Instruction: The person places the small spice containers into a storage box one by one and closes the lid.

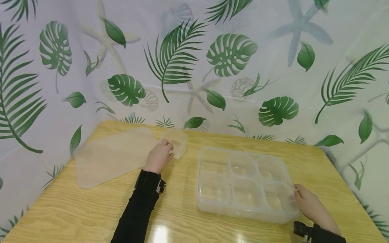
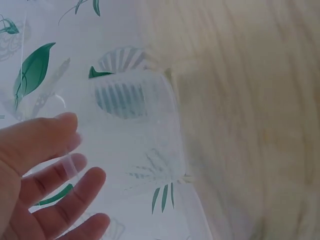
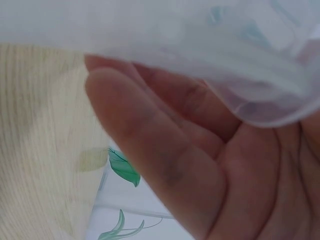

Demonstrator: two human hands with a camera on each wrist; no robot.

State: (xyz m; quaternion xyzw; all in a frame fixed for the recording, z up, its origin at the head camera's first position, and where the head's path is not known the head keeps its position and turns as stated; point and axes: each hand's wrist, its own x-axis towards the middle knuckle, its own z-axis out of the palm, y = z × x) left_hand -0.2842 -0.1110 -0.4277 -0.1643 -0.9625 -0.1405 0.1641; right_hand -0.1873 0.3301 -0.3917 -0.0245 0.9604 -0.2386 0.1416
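My left hand (image 1: 159, 155) pinches the rim of a small clear plastic container (image 1: 179, 140) toward the back of the table. In the left wrist view, that container (image 2: 160, 135) has its thin wall between the thumb and fingers. At the front right, my right hand (image 1: 310, 204) grips the right side of a large translucent storage box (image 1: 237, 212). Several small clear containers (image 1: 247, 192) sit inside it, and its back left part shows a bare bottom. In the right wrist view, the right hand's fingers (image 3: 145, 135) curl at the edge of the box (image 3: 125, 30).
A flat translucent lid (image 1: 112, 160) lies on the wooden table (image 1: 179, 199) at the left, its corner close to the small container. Behind the table hangs a leaf-patterned cloth (image 1: 188, 60), which also runs along the left and right sides.
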